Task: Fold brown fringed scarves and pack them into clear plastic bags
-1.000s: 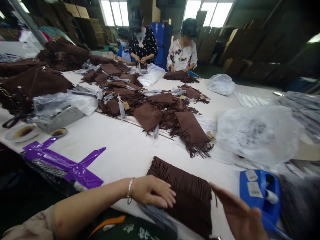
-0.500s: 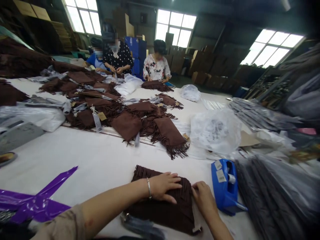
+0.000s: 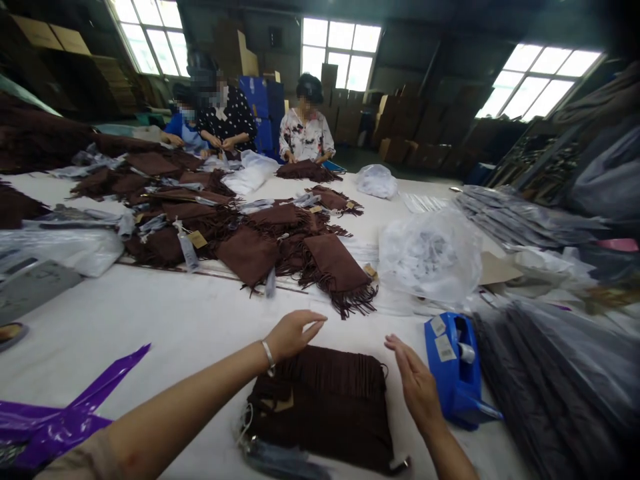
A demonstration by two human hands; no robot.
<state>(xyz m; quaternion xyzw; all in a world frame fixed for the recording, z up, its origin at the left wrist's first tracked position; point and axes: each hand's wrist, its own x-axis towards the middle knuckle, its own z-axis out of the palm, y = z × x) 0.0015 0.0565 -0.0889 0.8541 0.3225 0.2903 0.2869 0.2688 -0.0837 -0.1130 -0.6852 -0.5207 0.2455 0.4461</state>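
Observation:
A dark brown fringed bag [image 3: 330, 413] lies flat on the white table [image 3: 165, 320] in front of me. Its fringe runs along the top part, and a tan tag [image 3: 283, 400] with white string shows at its left. My left hand [image 3: 295, 333] is raised at the bag's upper left edge, fingers stretched out and thumb apart, holding nothing. Off the right edge of the bag, my right hand [image 3: 415, 380] is open with straight fingers and holds nothing. A plastic-wrapped bundle [image 3: 280, 457] lies along the bag's near edge.
A blue tape dispenser [image 3: 453, 373] stands right of my right hand. Brown fringed pieces [image 3: 250, 253] are heaped farther back, beside a clear plastic bag [image 3: 430, 257]. Purple plastic [image 3: 65, 413] lies at left, dark wrapped lengths [image 3: 535, 393] at right. Several people [image 3: 305, 130] work across the table.
Both hands have come off the bag: my left hand has lifted up and left from the fringe, and my right hand has moved slightly away from the right edge.

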